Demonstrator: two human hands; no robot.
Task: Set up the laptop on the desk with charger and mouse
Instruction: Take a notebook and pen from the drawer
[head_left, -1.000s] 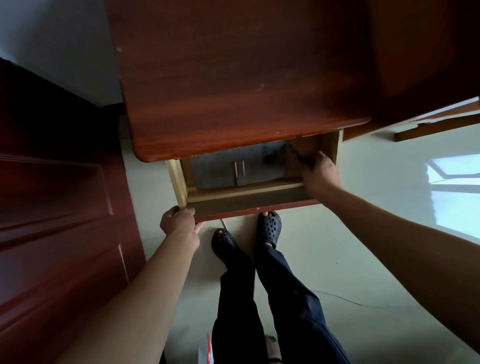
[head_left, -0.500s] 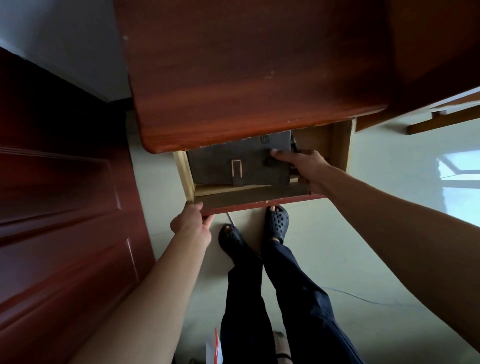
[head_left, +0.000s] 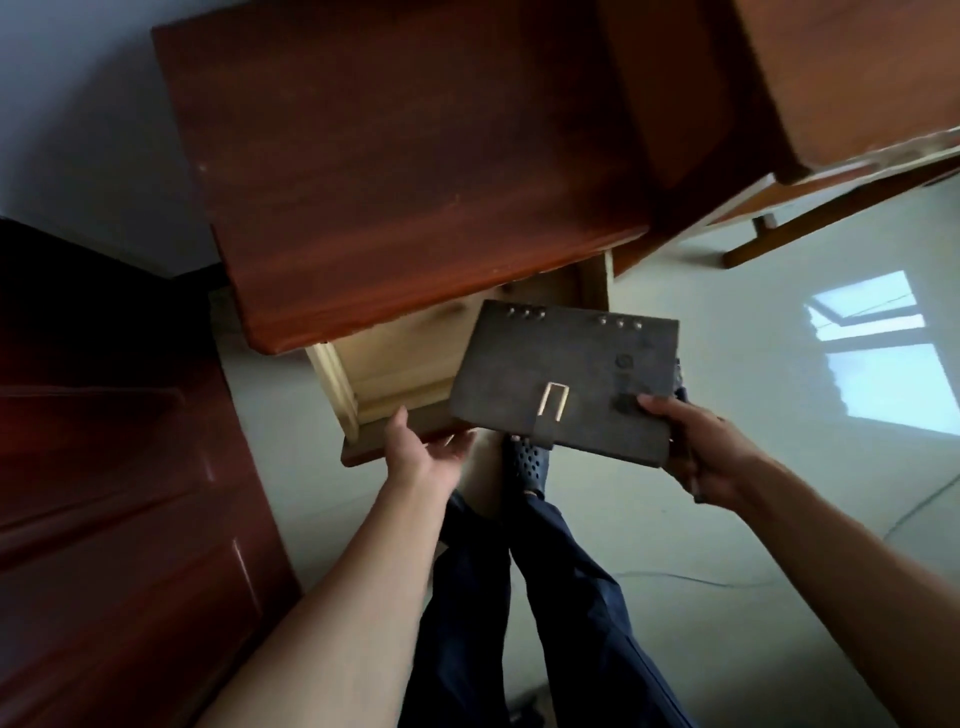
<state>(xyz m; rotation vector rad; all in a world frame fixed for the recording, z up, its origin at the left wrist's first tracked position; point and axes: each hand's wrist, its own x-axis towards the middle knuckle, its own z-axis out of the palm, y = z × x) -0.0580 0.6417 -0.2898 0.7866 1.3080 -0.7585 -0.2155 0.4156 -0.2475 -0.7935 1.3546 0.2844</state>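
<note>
A flat grey case with a strap, a metal buckle and rivets along its far edge hangs in the air over the open wooden drawer. My right hand grips the case's near right corner, and something dark shows under the case by that hand. Fingers spread, my left hand sits at the drawer's front edge just below the case's left corner, holding nothing. The reddish-brown desk top is bare. No laptop, charger or mouse can be made out.
A dark red door stands close on the left. My legs and a dark perforated shoe are under the drawer. A thin cable lies on the pale floor. Wooden furniture stands at the upper right.
My right hand lifted the grey case out of the drawer and toward me. My left hand left the drawer front and opened beneath the case. The view shifted left.
</note>
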